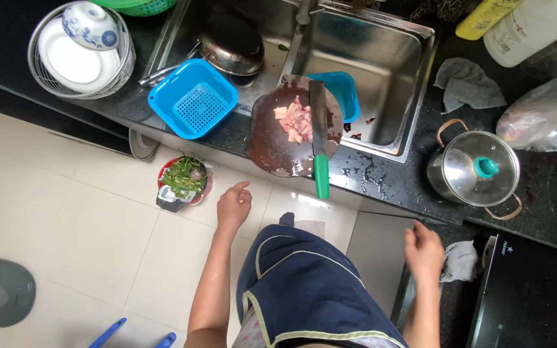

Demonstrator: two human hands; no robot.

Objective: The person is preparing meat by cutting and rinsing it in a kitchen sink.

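Before you: a glossy black stone tabletop (388,187), a shiny metal sink (381,58), a polished steel pot (475,169), a blue plastic basket (192,98), and a wet, dark wooden board (272,138).

Left hand (234,204) empty, fingers loosely curled, right hand (423,250) empty, lowered

Kitchen counter and sink

Blue basket (193,99), lidded pot (476,169), dish rack (80,50), grey rag (468,84), bottle (532,27).
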